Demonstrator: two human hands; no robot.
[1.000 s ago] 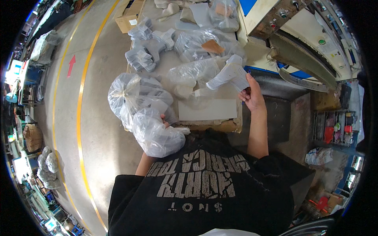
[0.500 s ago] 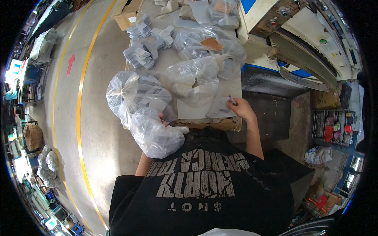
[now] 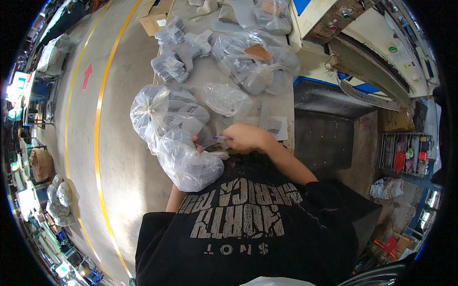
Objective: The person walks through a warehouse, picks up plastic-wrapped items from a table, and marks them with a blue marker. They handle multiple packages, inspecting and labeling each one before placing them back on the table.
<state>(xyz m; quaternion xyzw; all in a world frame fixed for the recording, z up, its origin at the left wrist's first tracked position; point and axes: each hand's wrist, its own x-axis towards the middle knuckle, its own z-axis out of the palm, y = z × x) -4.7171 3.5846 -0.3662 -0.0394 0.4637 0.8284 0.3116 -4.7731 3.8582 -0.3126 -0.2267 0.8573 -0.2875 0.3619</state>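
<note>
My right hand (image 3: 244,138) is curled near the table's front edge, its fingers pinching a thin blue item (image 3: 220,137) that points left. Just left of it a tied clear plastic bag (image 3: 183,164) full of grey pieces hangs off the table edge against my chest. My left hand (image 3: 195,140) is mostly hidden behind this bag and grips its top; only the fingertips show. A larger knotted bag of grey pieces (image 3: 162,112) lies beside it. A crumpled clear bag (image 3: 224,99) and a flat grey piece on a white sheet (image 3: 272,125) lie just beyond my right hand.
The grey table (image 3: 210,76) carries stacks of grey pieces (image 3: 169,66) and more filled bags (image 3: 257,66) further back. A cardboard box (image 3: 155,16) stands at the far left corner. A machine (image 3: 372,43) is on the right, a wire rack (image 3: 403,155) lower right, and yellow floor lines (image 3: 98,119) on the left.
My right hand has come back from the far right of the table toward my body and to the left, close to the bag. The clear bag it held now lies on the table.
</note>
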